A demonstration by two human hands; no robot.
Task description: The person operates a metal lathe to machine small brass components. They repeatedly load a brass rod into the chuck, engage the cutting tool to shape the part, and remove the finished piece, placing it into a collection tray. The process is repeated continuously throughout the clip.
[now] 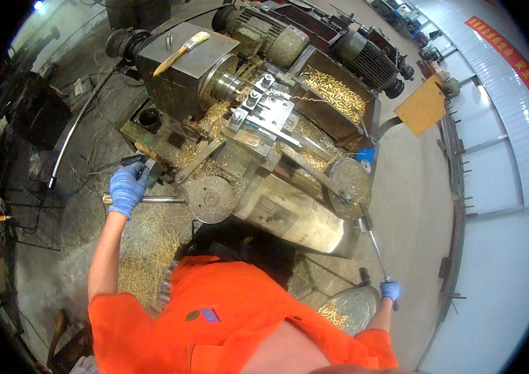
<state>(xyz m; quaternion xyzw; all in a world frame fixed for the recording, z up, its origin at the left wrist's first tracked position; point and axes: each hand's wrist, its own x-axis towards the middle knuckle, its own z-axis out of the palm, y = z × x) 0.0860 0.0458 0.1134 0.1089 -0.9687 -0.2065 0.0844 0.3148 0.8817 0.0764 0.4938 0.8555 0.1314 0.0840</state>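
My left hand [128, 189], in a blue knit glove, is closed with curled fingers beside a small black handle [132, 160]. It crosses over a metal lever [165, 200] with a brass-coloured end, fixed to a round plate [211, 199]; what the fingers hold is hidden. At the lower right my gloved right hand [390, 291] is wrapped round the end of a long steel lever [375, 248]. That lever runs up to a second round plate [348, 187]. Between the hands stands a small lathe, its spindle [227, 86] facing a tool block [271, 109] with brass shavings around.
A metal bin [367, 128] of small brass parts sits behind the lathe. A brush [180, 54] lies on the headstock cover. A round basket [361, 308] with brass parts stands low at right. Shavings [146, 255] cover the floor at left; motors [364, 59] stand at the back.
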